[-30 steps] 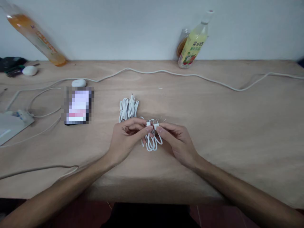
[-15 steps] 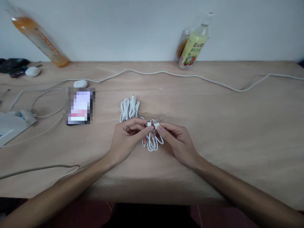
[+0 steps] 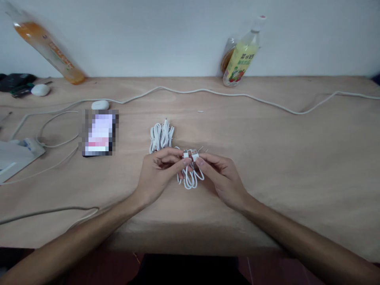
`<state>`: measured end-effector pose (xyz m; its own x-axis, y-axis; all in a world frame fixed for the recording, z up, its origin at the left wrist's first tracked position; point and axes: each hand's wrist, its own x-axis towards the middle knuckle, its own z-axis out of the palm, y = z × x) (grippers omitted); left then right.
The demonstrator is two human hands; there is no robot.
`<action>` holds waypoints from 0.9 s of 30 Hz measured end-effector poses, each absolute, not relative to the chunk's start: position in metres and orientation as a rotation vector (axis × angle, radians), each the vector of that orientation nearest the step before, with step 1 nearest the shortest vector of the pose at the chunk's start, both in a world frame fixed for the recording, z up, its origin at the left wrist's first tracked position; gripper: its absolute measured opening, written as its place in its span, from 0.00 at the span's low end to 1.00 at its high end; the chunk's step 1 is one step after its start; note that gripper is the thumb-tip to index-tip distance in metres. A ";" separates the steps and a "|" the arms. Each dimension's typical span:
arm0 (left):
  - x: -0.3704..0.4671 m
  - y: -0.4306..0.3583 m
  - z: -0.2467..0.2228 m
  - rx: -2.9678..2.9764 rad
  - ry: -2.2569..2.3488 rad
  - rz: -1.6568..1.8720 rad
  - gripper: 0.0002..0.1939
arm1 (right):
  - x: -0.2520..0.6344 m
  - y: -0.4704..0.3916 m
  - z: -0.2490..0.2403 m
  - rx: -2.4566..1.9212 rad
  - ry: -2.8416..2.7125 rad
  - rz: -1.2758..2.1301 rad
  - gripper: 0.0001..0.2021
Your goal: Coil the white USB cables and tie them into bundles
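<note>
1. Right of the right hand (image 3: 221,176), the table (image 3: 311,150) lies bare, wide open for a pass.
2. Just beyond the left hand (image 3: 158,170), a coiled cable bundle (image 3: 161,135) blocks the way.
3. Further left, the phone (image 3: 99,132) and loose cords (image 3: 50,130) crowd the table.
4. Along the back, a long cable (image 3: 225,94) crosses in front of the bottle (image 3: 241,55).

The left hand (image 3: 160,170) and right hand (image 3: 221,174) are pinching a coiled white cable (image 3: 190,176) together at its plugs over the bench (image 3: 267,158). A second white cable bundle (image 3: 161,135) is lying just behind, a phone (image 3: 99,132) sitting further left.
</note>
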<state>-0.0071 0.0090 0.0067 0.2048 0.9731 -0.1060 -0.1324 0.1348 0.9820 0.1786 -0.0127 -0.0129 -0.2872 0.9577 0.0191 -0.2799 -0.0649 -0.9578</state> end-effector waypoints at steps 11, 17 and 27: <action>-0.008 0.009 0.007 1.131 1.031 1.046 0.13 | 0.179 -0.013 -0.012 -0.866 -1.191 1.564 0.15; -0.007 0.009 0.007 1.149 1.034 1.053 0.10 | 0.178 -0.012 -0.012 -0.844 -1.198 1.562 0.14; -0.008 0.008 0.007 1.175 1.086 1.041 0.11 | 0.179 -0.012 -0.011 -0.879 -1.227 1.560 0.17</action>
